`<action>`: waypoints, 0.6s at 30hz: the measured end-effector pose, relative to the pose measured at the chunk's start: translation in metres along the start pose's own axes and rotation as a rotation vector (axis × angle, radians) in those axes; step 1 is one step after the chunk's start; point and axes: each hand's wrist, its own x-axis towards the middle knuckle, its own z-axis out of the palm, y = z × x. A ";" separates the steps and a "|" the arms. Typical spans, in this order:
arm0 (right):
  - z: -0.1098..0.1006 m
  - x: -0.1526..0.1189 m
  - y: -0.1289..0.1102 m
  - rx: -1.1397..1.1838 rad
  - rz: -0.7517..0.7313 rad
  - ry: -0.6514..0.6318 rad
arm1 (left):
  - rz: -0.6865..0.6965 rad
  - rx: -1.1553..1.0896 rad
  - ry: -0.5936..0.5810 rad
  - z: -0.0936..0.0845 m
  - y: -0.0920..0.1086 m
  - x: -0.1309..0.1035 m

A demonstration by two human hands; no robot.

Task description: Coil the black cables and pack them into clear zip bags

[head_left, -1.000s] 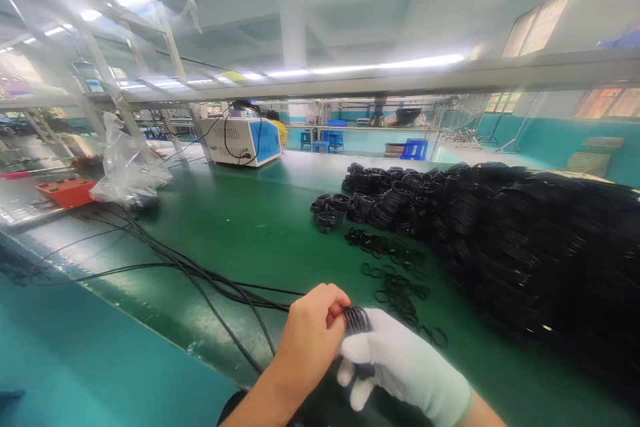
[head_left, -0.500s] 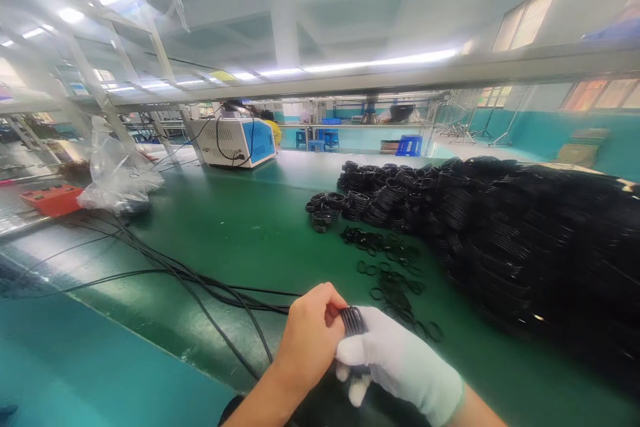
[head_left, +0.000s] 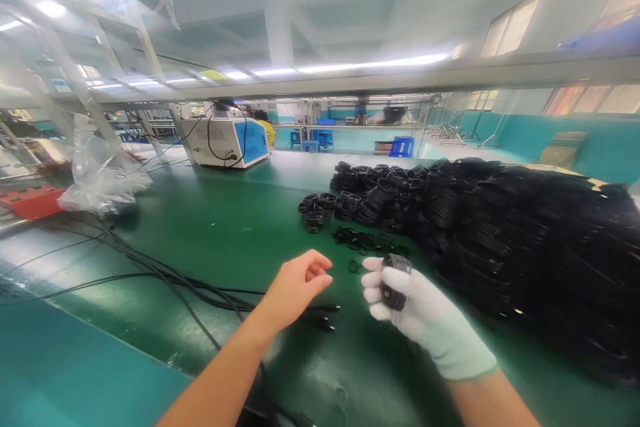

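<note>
My right hand (head_left: 415,300), in a white glove, is wrapped round a small black coil (head_left: 395,283) of stacked loops. To its left my bare left hand (head_left: 300,283) hovers over the green table, fingers curled and thumb apart from them, with nothing seen between them. Black cable ends (head_left: 325,317) with metal tips lie just below the left hand. Small loose black rings (head_left: 365,240) are scattered beyond the right hand, which hides part of them.
A big heap of black coiled cables (head_left: 500,233) covers the table's right side. Long black cables (head_left: 175,267) cross the left part. Farther back are a white and blue machine (head_left: 230,141), a clear plastic bag (head_left: 105,180) and a red box (head_left: 33,201).
My hands have moved apart. The left hand has let go of the coil and shifted left and up; the right has carried the coil right and up. Cable ends now show between them.
</note>
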 end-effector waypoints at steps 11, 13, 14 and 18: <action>-0.004 0.001 -0.012 -0.063 -0.166 0.166 | 0.091 0.234 -0.160 0.062 -0.009 0.038; 0.000 0.003 -0.009 -0.157 -0.173 0.230 | 0.063 0.180 -0.163 0.053 -0.005 0.036; 0.002 0.004 -0.007 -0.200 -0.174 0.271 | 0.029 0.087 -0.178 0.047 -0.001 0.033; 0.017 0.011 0.006 -0.285 -0.223 0.355 | -0.149 -0.599 -0.240 0.035 0.014 0.014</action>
